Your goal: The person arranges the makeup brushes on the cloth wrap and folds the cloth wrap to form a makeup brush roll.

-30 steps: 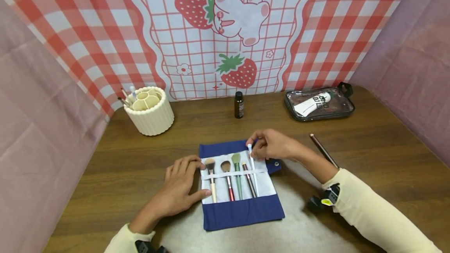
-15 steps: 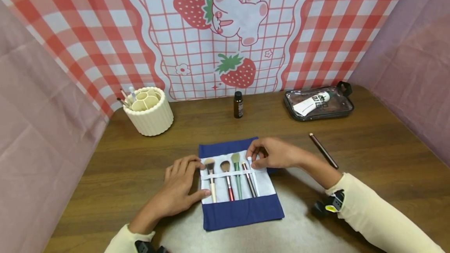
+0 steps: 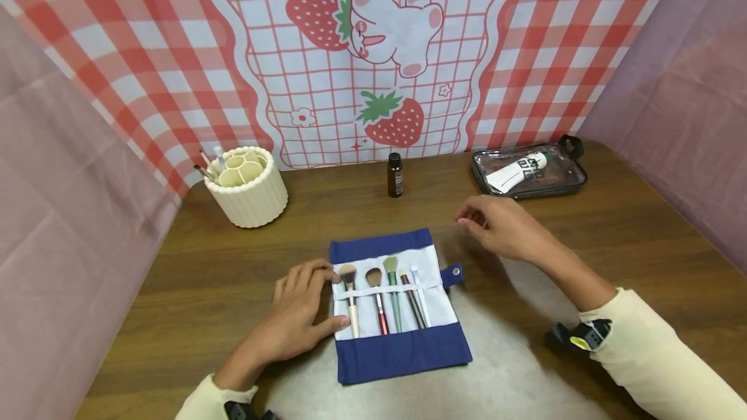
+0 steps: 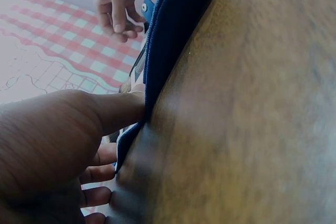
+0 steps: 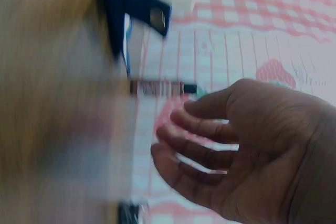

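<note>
Right hand (image 3: pixel 503 228) has released the white brush (image 3: pixel 421 297) (tucked under the band (image 3: pixel 364 291)).

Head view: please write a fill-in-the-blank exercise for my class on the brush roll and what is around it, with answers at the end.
1. The open navy brush roll holds ____ makeup brushes.
2. Counting across, the middle brush has a ____ handle.
3. The right hand holds ____.
4. The brown bottle has a ____ cap.

Missing words: five; green; nothing; black.
</note>
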`<state>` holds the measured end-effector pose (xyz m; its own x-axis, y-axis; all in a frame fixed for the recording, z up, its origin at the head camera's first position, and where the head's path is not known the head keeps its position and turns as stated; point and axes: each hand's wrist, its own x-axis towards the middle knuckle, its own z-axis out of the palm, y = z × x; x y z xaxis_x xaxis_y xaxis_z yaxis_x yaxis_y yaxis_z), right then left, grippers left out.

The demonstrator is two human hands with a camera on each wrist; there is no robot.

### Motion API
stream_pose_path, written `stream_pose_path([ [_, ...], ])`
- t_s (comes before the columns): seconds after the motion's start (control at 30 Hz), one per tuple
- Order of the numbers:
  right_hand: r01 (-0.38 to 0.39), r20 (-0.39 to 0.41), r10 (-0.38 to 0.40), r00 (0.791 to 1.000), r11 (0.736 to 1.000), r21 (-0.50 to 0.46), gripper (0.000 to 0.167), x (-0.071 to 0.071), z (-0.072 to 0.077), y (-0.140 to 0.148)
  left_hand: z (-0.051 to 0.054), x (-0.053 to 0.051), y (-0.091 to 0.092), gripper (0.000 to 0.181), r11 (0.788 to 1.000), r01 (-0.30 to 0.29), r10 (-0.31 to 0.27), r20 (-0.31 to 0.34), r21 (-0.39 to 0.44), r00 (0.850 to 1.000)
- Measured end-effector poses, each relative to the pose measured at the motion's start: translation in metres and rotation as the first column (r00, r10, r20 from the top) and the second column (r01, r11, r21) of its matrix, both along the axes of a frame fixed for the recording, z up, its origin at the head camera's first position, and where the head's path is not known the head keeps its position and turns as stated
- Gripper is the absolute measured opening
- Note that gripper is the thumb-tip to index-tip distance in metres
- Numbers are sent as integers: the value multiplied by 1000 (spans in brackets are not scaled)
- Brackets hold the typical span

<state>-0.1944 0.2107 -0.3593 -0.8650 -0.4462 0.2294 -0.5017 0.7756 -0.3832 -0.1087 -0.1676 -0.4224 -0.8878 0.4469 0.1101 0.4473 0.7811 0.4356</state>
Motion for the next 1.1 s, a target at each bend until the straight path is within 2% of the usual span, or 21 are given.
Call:
stream_pose_path([
  [0.1, 120, -15, -119, 993, 987, 110, 14, -1, 6, 21, 0, 0, 0, 60, 1000, 1, -1, -1, 1, 1000],
  [0.2, 216, -12, -219, 976, 952, 216, 18, -1, 8, 43, 0, 0, -1, 60, 1000, 1, -1, -3, 1, 1000],
  [0.3, 270, -7, -281, 960, 916, 296, 19, -4, 5, 64, 0, 0, -1, 60, 1000, 0, 0, -3, 3, 1000],
  [0.4, 276, 58, -312, 948, 900, 336, 23, -7, 2, 80, -1, 1, -2, 60, 1000, 1, -1, -1, 7, 1000],
  [0.53, 249, 170, -321, 932, 905, 345, 29, -10, -4, 88, -1, 1, -2, 60, 1000, 0, 0, 2, 6, 1000],
  [0.6, 245, 186, -320, 929, 909, 338, 31, -10, -6, 88, -1, 0, -2, 61, 1000, -1, 1, 3, 5, 1000],
  [0.73, 226, 165, -292, 942, 917, 330, 31, -11, -9, 84, -1, 0, -1, 61, 1000, 0, 0, 1, 3, 1000],
  [0.93, 209, 151, -265, 952, 926, 313, 21, -14, -8, 80, 0, -1, -1, 61, 1000, 2, -2, 2, 4, 1000],
  [1.1, 216, 90, -242, 966, 949, 228, 16, -18, -1, 73, 0, -1, 0, 59, 1000, 7, -7, -11, 8, 1000],
])
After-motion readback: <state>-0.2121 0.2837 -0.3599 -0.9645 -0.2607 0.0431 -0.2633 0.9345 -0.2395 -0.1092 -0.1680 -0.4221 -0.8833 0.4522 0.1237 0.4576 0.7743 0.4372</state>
